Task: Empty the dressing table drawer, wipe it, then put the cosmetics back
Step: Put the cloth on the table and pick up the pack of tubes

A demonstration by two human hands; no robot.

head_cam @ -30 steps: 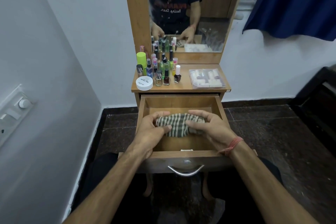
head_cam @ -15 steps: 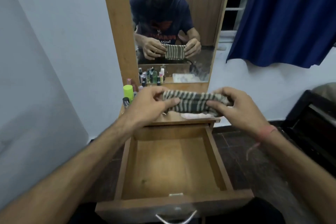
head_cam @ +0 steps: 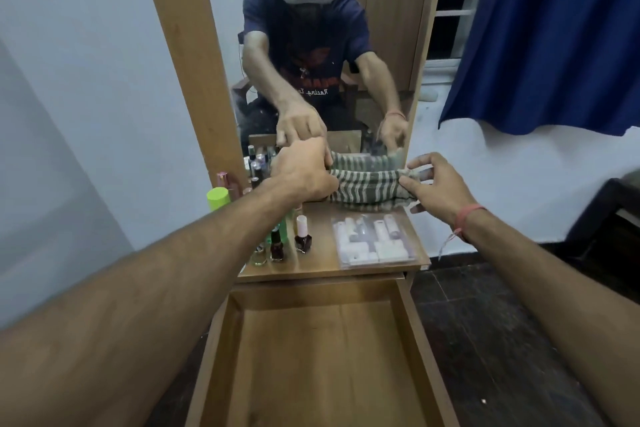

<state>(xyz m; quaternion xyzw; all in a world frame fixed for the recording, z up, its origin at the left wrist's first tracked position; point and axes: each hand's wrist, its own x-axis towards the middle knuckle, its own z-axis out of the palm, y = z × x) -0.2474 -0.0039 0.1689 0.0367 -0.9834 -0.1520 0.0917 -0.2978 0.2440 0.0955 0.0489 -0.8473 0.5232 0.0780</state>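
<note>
A folded green-and-white striped cloth (head_cam: 367, 185) lies at the back of the dressing table top (head_cam: 325, 263), against the mirror. My left hand (head_cam: 304, 172) grips its left end. My right hand (head_cam: 438, 185) pinches its right end with thumb and fingertips. The wooden drawer (head_cam: 325, 357) stands pulled out below, with nothing inside. Several cosmetics bottles (head_cam: 277, 246), among them dark nail polishes and a lime-capped bottle (head_cam: 218, 198), stand on the left of the top. A clear pouch of white items (head_cam: 372, 241) lies on the right.
The mirror (head_cam: 329, 45) in its wooden frame reflects a person wearing a headset. A white wall is close on the left. A blue curtain (head_cam: 554, 28) hangs at the right. Dark tiled floor and a dark piece of furniture (head_cam: 616, 218) lie to the right.
Both hands lifted the cloth out of the drawer and carried it up and back onto the table top by the mirror. My view tilted upward.
</note>
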